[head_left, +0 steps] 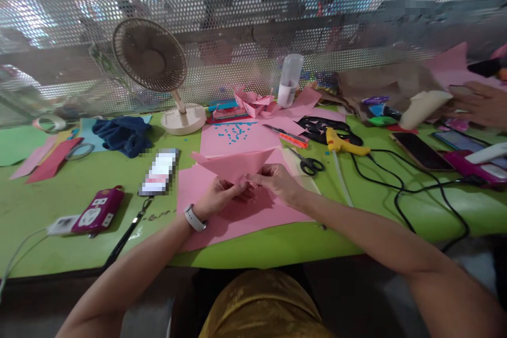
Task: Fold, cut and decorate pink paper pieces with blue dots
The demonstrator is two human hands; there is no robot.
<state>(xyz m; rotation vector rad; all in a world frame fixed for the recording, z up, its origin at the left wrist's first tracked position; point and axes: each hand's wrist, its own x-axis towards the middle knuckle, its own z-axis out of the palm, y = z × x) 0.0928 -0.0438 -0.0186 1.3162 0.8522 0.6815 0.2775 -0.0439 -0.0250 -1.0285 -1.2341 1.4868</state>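
A folded pink paper [234, 162], shaped like a downward-pointing triangle, is held up just above a larger pink sheet [237, 216] lying on the green table [51, 206]. My left hand [220, 196], with a white watch at the wrist, pinches the fold's lower tip from the left. My right hand [277, 182] pinches the same tip from the right. Both hands' fingers are closed on the paper and meet at its point.
Black scissors [309, 163], an orange cutter [291, 137], a yellow glue gun [343, 143] with its black cable, a small fan [152, 60], a phone [159, 171], a pink pouch [99, 211] and a white bottle [289, 80] lie around. Another person's hand [477, 103] rests at far right.
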